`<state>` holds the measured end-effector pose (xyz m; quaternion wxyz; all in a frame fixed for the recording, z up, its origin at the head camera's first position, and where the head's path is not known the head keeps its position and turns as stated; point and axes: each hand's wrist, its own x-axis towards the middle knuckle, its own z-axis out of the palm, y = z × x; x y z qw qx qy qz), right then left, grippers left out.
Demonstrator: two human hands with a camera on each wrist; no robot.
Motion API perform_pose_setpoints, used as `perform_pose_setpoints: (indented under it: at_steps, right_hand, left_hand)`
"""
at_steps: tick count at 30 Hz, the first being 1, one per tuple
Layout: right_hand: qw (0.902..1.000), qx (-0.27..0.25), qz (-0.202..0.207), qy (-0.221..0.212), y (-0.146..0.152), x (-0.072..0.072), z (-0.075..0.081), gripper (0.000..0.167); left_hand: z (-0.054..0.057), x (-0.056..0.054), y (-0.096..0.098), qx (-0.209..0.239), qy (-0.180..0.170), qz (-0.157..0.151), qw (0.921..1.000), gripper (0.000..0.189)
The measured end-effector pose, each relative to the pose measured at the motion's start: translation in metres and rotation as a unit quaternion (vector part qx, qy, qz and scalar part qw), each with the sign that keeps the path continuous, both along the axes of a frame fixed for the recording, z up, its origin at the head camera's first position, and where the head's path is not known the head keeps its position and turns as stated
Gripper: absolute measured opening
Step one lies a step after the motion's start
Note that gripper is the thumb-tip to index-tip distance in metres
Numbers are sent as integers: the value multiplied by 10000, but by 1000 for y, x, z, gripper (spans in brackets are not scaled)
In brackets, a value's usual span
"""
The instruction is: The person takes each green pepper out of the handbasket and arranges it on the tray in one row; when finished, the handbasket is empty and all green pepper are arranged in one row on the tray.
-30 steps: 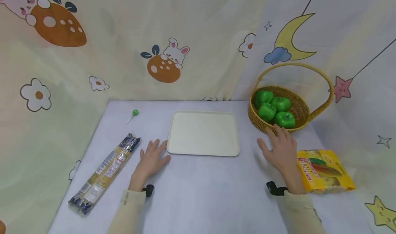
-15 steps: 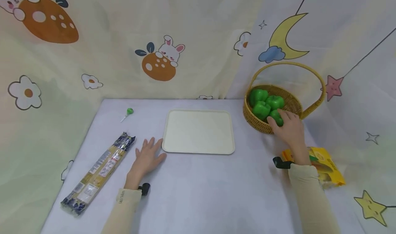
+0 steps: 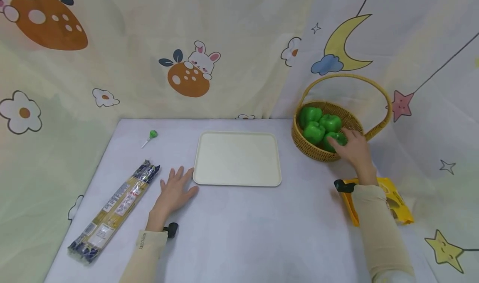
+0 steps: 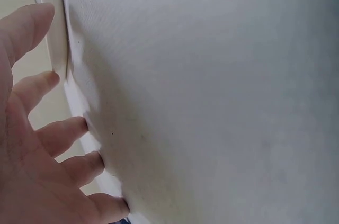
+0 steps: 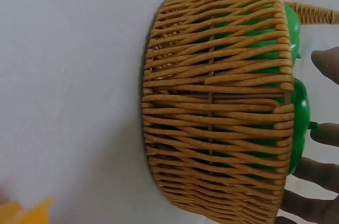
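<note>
My right hand (image 3: 355,152) hovers over the near rim of a wicker basket (image 3: 308,148), thumb and fingers spread about the nearest green bell pepper (image 3: 331,145). In the right wrist view, that bell pepper (image 5: 301,128) bulges above the basket's rim, a fingertip lies by its stem, and the thumb stands apart from it. Several glossy green peppers fill the basket's left part. My left hand (image 3: 174,195) rests on the white table with fingers spread. Its fingertips are right at the lower left corner of a cream rectangular tray (image 3: 237,158); nothing is in its grasp.
A long clear-and-blue packet of dry noodles (image 3: 116,210) lies slanted at the left. Behind it is a green lollipop (image 3: 153,134). A yellow food packet (image 3: 400,204) lies partly under my right forearm. The basket's tall handle (image 3: 385,116) arches over its opening.
My right hand has moved forward and right from the basket's front edge to over the nearest pepper, its forearm now covering part of the yellow packet. My left hand stays by the tray.
</note>
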<state>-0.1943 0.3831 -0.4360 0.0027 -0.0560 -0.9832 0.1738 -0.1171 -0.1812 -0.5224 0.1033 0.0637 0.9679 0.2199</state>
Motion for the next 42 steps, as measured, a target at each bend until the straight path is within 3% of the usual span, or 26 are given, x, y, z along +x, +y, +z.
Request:
perform_pose_setpoints:
  at_steps: [6, 15, 27, 42]
  right_hand:
    - [9996, 39, -9, -295, 7, -6, -1, 97]
    - [9980, 173, -38, -599, 4, -3, -8, 102]
    - [9997, 224, 120, -45, 5, -8, -9, 92]
    - [9966, -111, 15, 813, -10, 4, 31, 83]
  left_hand:
    - [-1, -2, 2, 76, 18, 6, 10000, 71]
    - [-1, 1, 3, -44, -7, -9, 10000, 71]
    - [0, 1, 2, 59, -97, 36, 9999, 73]
    - [5, 5, 1, -86, -111, 86, 9999, 71]
